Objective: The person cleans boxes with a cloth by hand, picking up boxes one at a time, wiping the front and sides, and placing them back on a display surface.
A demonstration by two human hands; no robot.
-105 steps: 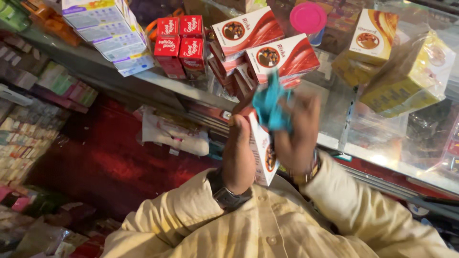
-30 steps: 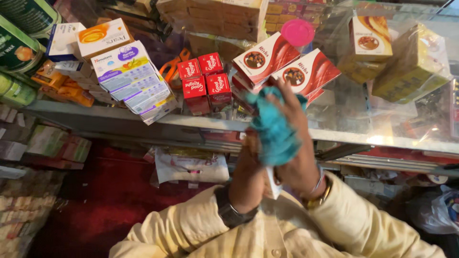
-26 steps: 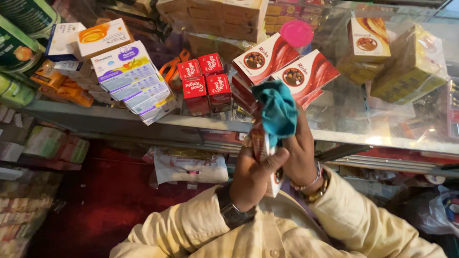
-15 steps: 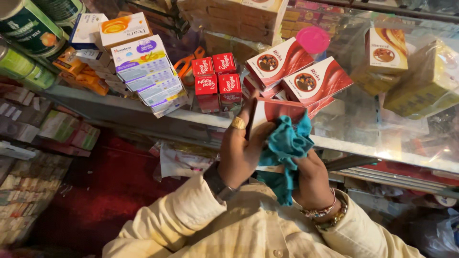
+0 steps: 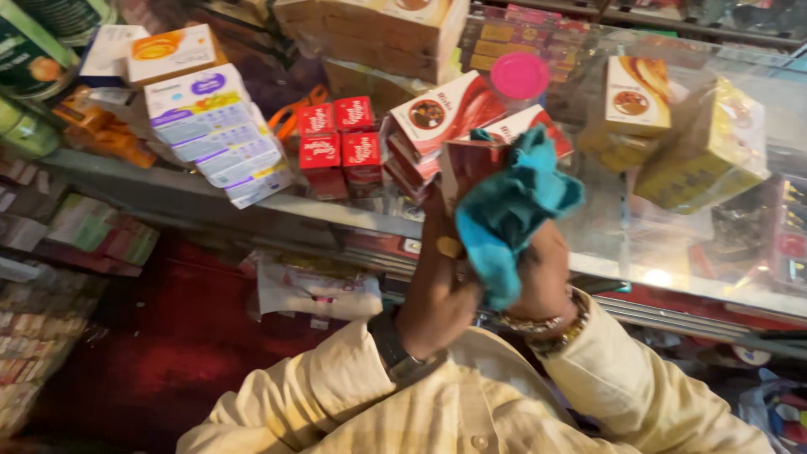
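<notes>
Holding a red box up over the glass surface, the left hand grips it from below and from the left, fingers wrapped round its lower part, so the box stands roughly upright with its long axis running up and away from the wrist. The right hand is closed round a teal cloth, bunched and pressed against the box's right face; cloth and box touch, and the cloth hangs down between the two hands. Both hands are raised close together in front of the chest, the left nearer the box's base, the right beside its upper side. Just behind the box lie two more red-and-white cartons, leaning on the surface, with small red packets to their left and a pink lid above. Yellow boxes stand well to the right.
</notes>
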